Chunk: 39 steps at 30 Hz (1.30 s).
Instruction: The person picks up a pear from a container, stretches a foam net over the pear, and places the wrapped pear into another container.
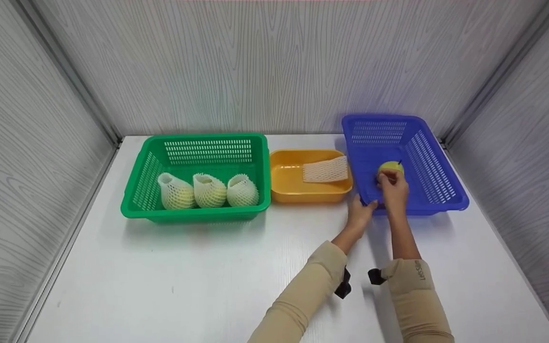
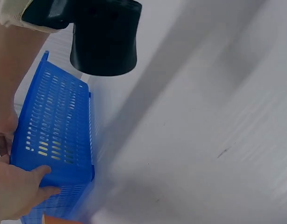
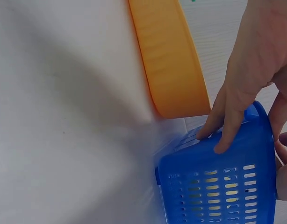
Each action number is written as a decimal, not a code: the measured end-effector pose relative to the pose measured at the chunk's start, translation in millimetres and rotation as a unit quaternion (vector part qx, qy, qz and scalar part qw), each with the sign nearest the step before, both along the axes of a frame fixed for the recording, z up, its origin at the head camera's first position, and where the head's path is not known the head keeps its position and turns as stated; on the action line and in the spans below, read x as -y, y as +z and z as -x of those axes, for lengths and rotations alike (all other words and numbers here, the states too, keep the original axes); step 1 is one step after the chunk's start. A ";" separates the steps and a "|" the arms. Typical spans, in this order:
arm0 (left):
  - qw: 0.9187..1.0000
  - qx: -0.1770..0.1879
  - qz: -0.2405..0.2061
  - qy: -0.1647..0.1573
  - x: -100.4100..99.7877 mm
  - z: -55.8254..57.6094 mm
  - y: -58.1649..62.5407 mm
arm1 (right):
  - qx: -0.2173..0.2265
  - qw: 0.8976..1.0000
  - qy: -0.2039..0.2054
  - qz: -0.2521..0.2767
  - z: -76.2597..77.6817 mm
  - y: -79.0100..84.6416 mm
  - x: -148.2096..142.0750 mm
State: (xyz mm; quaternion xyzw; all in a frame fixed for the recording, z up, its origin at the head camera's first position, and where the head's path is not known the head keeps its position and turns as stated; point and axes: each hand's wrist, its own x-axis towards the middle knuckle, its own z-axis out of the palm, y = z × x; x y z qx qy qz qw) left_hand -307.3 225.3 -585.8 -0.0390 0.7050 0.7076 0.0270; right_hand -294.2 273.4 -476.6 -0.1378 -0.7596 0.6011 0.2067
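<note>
In the head view, my left hand [image 1: 360, 216] grips the front left corner of a blue slotted basket [image 1: 446, 208]. The right wrist view shows fingers [image 3: 230, 126] of this hand over the outside of that corner. My right hand [image 1: 393, 190] reaches inside the basket, its fingers curled at a yellow-green pear [image 1: 391, 166] with a dark stem. It covers the pear's lower part, and the fingertips' exact contact is partly hidden. Through the slots, bits of yellow show in both wrist views.
An orange tray [image 1: 286, 196] with a flat white foam net [image 1: 326, 170] stands left of the blue basket. Further left, a green basket [image 1: 198, 216] holds three fruits in foam nets [image 1: 210, 191]. All stand on a white table [image 1: 184, 276] between panel walls.
</note>
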 end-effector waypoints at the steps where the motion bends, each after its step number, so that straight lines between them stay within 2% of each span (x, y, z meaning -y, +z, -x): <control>1: 1.000 0.000 0.006 -0.002 0.2 1.5 -2.7 | 0.010 1.000 -0.008 -0.007 2.5 1.1 -2.0; 2: 1.000 0.002 0.007 -0.003 0.5 2.5 -4.2 | 0.018 1.000 -0.016 -0.018 7.5 -1.6 -6.7; 4: 1.000 0.016 -0.004 -0.010 19.9 -23.0 41.1 | 0.044 0.997 -0.039 -0.051 15.5 -2.8 -16.2; 5: 0.999 0.025 -0.022 -0.014 21.6 -23.3 42.5 | 0.064 0.995 -0.046 -0.064 19.1 -2.0 -21.8; 6: 0.999 0.027 -0.020 -0.012 23.9 -27.6 50.0 | 0.081 0.993 -0.048 -0.075 23.3 -2.5 -28.2; 7: 0.999 0.043 -0.026 -0.013 32.6 -38.6 73.8 | 0.101 0.990 -0.044 -0.084 28.5 -3.9 -35.4; 9: 0.999 0.047 -0.023 -0.011 34.6 -41.6 79.9 | 0.145 0.983 -0.019 -0.111 45.4 -17.2 -55.2; 11: 0.999 0.048 -0.014 -0.009 34.8 -42.1 82.7 | 0.173 0.974 0.018 -0.143 74.1 -48.3 -83.6; 15: 0.999 0.035 -0.011 -0.008 35.5 -42.2 83.0 | 0.169 0.957 0.076 -0.224 143.8 -132.8 -143.1; 16: 0.999 0.031 -0.013 -0.009 35.9 -42.2 83.1 | 0.173 0.953 0.091 -0.231 147.0 -133.7 -145.5; 17: 0.999 0.026 -0.015 -0.010 35.9 -42.3 82.9 | 0.183 0.948 0.103 -0.240 148.2 -132.4 -145.1; 18: 1.000 0.023 -0.019 -0.009 35.9 -42.5 83.0 | 0.170 0.946 0.102 -0.257 147.3 -133.5 -144.4; 20: 0.999 0.024 -0.026 -0.008 34.9 -42.2 82.1 | 0.201 0.934 0.107 -0.276 128.5 -105.4 -124.8; 22: 0.999 0.026 -0.025 -0.008 33.6 -41.4 80.3 | 0.217 0.926 0.105 -0.290 99.6 -66.4 -98.1; 24: 0.999 0.026 -0.025 -0.008 29.0 -35.1 69.4 | 0.220 0.918 0.092 -0.316 81.8 -45.9 -80.5; 25: 1.000 0.017 -0.009 -0.005 27.8 -35.8 68.0 | 0.234 0.914 0.096 -0.317 71.4 -31.4 -70.2; 26: 1.000 -0.002 0.000 -0.005 22.6 -28.4 51.7 | 0.230 0.915 0.100 -0.316 64.7 -24.3 -64.3; 28: 0.999 -0.046 0.016 -0.003 12.5 -12.4 18.9 | 0.210 0.923 0.111 -0.302 57.7 -16.7 -56.6; 30: 0.998 -0.059 0.007 -0.003 9.1 -5.2 6.5 | 0.179 0.934 0.131 -0.280 62.9 -22.4 -57.9; 32: 0.998 -0.061 -0.011 -0.005 9.0 -4.3 5.5 | 0.148 0.942 0.154 -0.257 77.9 -42.2 -68.2; 34: 0.999 -0.031 -0.030 -0.001 18.5 -21.0 37.2 | 0.110 0.944 0.177 -0.255 102.6 -78.8 -88.3; 36: 0.999 -0.008 -0.046 0.008 27.8 -38.4 69.3 | 0.095 0.939 0.209 -0.256 121.2 -106.2 -105.8; 37: 0.999 0.003 -0.044 0.010 29.9 -43.0 77.9 | 0.106 0.935 0.218 -0.258 124.8 -111.1 -109.1; 39: 0.999 0.013 -0.044 0.012 32.5 -48.3 86.9 | 0.124 0.929 0.232 -0.262 120.4 -105.5 -105.2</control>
